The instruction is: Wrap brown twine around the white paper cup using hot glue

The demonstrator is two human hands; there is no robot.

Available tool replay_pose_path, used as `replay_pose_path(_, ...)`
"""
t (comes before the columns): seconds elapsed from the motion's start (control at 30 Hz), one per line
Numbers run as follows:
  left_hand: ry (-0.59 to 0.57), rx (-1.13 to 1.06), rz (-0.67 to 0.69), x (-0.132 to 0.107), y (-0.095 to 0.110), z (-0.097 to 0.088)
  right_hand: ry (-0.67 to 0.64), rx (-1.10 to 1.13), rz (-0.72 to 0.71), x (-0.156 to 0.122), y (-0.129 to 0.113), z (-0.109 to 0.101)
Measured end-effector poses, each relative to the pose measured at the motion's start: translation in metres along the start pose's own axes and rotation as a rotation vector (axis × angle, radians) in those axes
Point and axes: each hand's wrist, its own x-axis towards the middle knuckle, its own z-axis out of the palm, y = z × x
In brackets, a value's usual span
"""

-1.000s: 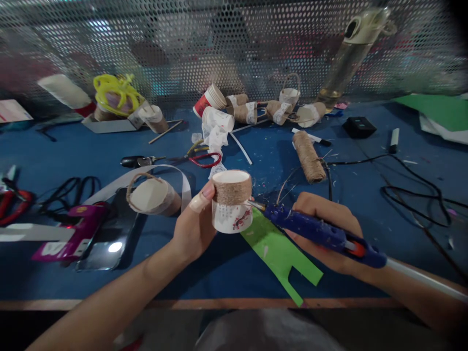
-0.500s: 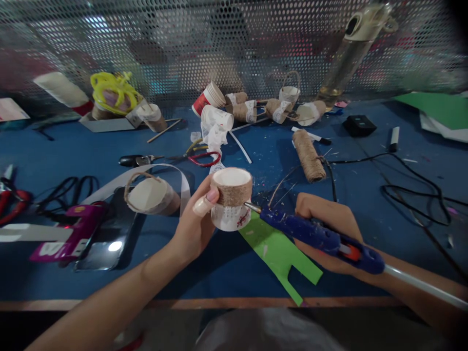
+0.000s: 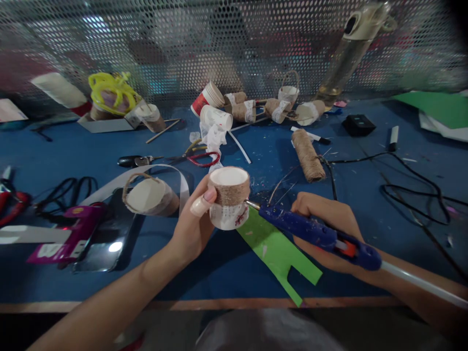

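Note:
A small paper cup (image 3: 229, 214), its upper half wrapped in brown twine, is held upright by my left hand (image 3: 193, 219), thumb across the near side and the other fingers mostly hidden behind. My right hand (image 3: 325, 219) is closed round a blue hot glue gun (image 3: 300, 226) with a clear glue stick (image 3: 420, 280) coming out of its back end. The gun's metal nozzle points left and meets the cup's right side at the lower edge of the twine. Below the cup and gun lies a green cut-out sheet (image 3: 281, 256) on the blue table.
A twine roll (image 3: 308, 156) lies beyond my right hand, near a looping black cable (image 3: 417, 185). Left are a handled cup (image 3: 149, 195), a phone (image 3: 106, 243) and red-handled scissors (image 3: 203, 158). Twine-wrapped cups (image 3: 243, 111) and a tall bottle (image 3: 343, 58) stand along the mesh panel (image 3: 164, 44).
The cup and glue gun have shifted very slightly left together, the nozzle staying at the twine's lower edge. Both hands keep their grip.

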Motion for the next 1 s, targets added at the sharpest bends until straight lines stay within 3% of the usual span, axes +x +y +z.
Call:
replay_pose_path(0.43, -0.09, -0.016, 0.002, -0.0017, -0.0002, -0.0001, 0.043, -0.054, 0.046, 0.0033, -0.0063, 0.0016)
replay_pose_path(0.57, -0.021, 0.035, -0.009, -0.0021, -0.0008, -0.0012, 0.038, -0.02, 0.04, 0.0035, -0.0055, 0.0017)
replay_pose_path(1.0, 0.012, -0.017, 0.005, 0.0012, -0.0065, -0.0054, -0.004, -0.049, 0.01, 0.0032, -0.0063, 0.0009)
